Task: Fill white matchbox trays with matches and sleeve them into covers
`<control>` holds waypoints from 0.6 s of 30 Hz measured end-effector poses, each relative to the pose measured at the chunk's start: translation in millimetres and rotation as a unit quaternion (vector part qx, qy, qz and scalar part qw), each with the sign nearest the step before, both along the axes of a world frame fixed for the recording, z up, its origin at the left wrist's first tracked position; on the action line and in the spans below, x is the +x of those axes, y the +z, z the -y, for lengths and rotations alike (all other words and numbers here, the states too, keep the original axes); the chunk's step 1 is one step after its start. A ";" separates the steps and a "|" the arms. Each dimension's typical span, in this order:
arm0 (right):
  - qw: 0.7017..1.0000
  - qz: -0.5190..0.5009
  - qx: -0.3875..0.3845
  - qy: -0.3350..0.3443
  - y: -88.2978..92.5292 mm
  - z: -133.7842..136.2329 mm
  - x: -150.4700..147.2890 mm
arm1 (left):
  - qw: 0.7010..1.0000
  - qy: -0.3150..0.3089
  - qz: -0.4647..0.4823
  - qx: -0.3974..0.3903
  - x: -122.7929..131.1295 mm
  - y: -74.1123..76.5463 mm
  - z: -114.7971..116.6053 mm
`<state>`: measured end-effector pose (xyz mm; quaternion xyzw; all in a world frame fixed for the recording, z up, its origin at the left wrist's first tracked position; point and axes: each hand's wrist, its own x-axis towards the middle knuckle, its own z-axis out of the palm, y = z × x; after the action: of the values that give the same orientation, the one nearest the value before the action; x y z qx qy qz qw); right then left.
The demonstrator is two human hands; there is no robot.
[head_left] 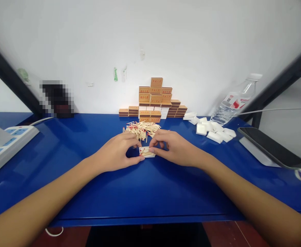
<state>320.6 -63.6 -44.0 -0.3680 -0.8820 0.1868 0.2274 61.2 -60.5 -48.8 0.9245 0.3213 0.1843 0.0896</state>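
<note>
A small white matchbox tray (147, 152) with red-tipped matches in it lies on the blue table (150, 192). My left hand (119, 152) curls round its left end, thumb and fingers pinching it. My right hand (175, 148) grips its right end with fingertips closed on the rim. Just behind the tray lies a loose pile of matches (142, 129).
Stacked brown matchboxes (154, 101) stand against the white wall. Several white empty trays (212, 130) lie at the right, beside a tilted water bottle (234, 104) and a phone (274, 147) on a stand. A white power strip (3, 140) sits at the left.
</note>
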 end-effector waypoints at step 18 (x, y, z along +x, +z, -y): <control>0.993 0.003 -0.120 -0.014 5.1 3.0 -0.8 | 1.000 0.006 -0.009 0.004 -0.6 -0.4 -1.0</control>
<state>319.9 -66.6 -38.9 -0.4057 -0.8487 0.2866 0.1813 60.6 -59.5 -49.3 0.9247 0.3266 0.1777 0.0814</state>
